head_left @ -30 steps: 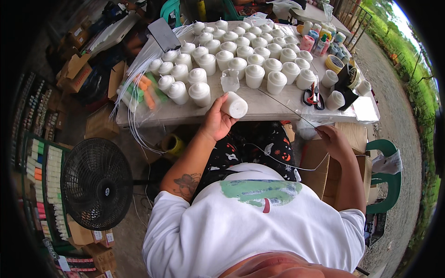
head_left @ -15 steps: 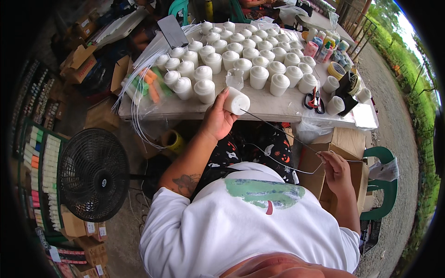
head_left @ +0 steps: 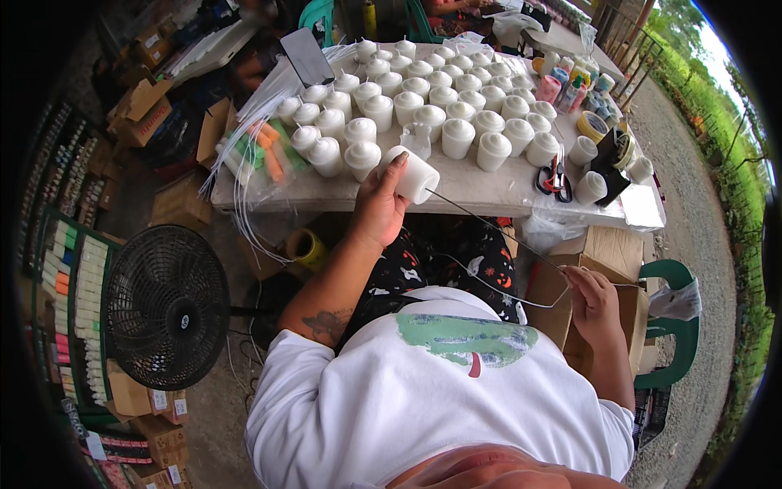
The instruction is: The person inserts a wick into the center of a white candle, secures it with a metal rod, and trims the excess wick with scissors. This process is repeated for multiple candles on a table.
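My left hand [head_left: 380, 208] grips a white candle [head_left: 418, 177] above the table's near edge. The candle lies on its side, its flat end angled to the lower right. Against that end rests the tip of a long thin dark rod [head_left: 503, 229]; whether it enters the wax I cannot tell. My right hand [head_left: 592, 293], lower and to the right, pinches the rod's other end. A white cord [head_left: 472, 274] hangs in a loop from near those fingers across my lap. Behind the held candle, several rows of white candles [head_left: 458, 137] with domed tops stand upright on the table [head_left: 326, 194].
Red-handled scissors [head_left: 554, 179] lie on the table's right side near a black box [head_left: 607, 163]. White cords [head_left: 236, 187] spill off its left edge beside a propped phone [head_left: 307, 57]. A black fan [head_left: 167, 306] stands at left; an opened carton [head_left: 603, 253] sits at right.
My left hand has tilted the candle, so its flat end now faces more to the right. The rod and my right hand have barely moved.
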Available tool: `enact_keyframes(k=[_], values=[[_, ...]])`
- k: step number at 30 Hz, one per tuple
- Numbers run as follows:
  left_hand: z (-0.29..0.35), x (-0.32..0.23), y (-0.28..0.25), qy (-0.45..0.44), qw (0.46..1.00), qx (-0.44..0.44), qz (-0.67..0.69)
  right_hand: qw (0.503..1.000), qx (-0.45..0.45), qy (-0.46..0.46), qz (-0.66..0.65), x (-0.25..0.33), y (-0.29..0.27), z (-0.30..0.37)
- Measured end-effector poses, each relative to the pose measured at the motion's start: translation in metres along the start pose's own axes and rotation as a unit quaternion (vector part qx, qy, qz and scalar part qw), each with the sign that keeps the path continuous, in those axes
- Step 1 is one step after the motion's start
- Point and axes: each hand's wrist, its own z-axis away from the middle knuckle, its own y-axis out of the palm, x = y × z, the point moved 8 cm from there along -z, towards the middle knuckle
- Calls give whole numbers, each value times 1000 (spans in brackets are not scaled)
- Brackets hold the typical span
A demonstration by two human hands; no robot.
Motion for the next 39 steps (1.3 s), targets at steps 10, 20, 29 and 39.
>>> enact_keyframes(k=[10,20,29,39], values=[[40,9,65,29,993,109,-27,995,-12,-46,-86,38,32,-29],[24,-38,72,56,990,130,-5,990,-65,-62,-109,30,27,-37],[8,-109,29,244,966,50,-72,996,-53,-12,-72,-15,38,-29],[66,-107,47,553,667,-4,-499,924,-98,156,-335,-54,72,12]])
